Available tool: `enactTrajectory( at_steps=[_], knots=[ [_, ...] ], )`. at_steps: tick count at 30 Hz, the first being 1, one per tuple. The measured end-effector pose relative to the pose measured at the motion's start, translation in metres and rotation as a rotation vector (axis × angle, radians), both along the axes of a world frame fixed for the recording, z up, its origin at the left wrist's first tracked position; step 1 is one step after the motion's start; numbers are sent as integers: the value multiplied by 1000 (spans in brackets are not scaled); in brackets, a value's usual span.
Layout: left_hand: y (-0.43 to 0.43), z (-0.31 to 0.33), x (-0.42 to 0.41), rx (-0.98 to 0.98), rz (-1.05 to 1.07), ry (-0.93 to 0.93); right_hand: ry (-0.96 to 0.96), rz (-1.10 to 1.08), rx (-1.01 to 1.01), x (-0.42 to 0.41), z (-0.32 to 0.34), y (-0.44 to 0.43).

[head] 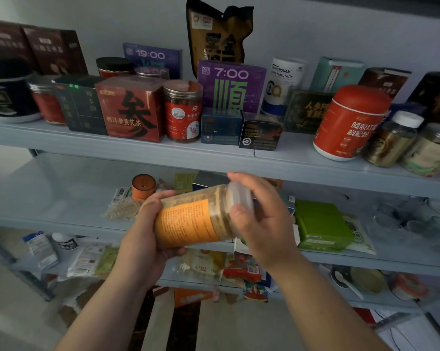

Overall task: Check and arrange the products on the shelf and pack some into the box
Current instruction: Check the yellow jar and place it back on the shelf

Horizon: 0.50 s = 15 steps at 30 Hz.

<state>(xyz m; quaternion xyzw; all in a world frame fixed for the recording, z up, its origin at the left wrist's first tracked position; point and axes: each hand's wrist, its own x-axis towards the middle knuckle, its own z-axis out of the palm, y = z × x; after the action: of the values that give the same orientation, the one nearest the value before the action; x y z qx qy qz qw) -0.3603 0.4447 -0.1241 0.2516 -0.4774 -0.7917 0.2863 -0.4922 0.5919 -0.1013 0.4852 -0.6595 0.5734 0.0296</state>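
A clear plastic jar with an orange label lies tilted on its side in front of me, lid toward the right. My left hand grips its base end from below. My right hand curls round its translucent lid. Behind them runs a pale blue shelf unit. Its upper board carries a red tea box, a purple box marked 7:00, a red tub and several jars. No box for packing is in view.
The middle board holds a green box, a small orange cap-topped jar and clear packets. The lowest board has loose sachets, a white bottle and a bowl with a spoon. Striped floor shows below my arms.
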Motion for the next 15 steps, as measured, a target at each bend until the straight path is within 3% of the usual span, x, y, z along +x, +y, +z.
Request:
enactTrajectory(
  at_steps=[2, 7, 11, 13, 15],
  knots=[
    [-1, 1, 2, -40, -2, -30, 135, -5, 8, 1, -1, 0],
    [2, 4, 2, -69, -19, -65, 153, -20, -5, -3, -11, 0],
    [0, 3, 3, -140, 10, -61, -117, -6, 261, -2, 2, 2],
    [-1, 3, 4, -142, 17, -69, -264, 115, 440, -7, 11, 9],
    [-2, 3, 4, -100, 10, -66, -229, 241, 502, -10, 21, 18]
  ],
)
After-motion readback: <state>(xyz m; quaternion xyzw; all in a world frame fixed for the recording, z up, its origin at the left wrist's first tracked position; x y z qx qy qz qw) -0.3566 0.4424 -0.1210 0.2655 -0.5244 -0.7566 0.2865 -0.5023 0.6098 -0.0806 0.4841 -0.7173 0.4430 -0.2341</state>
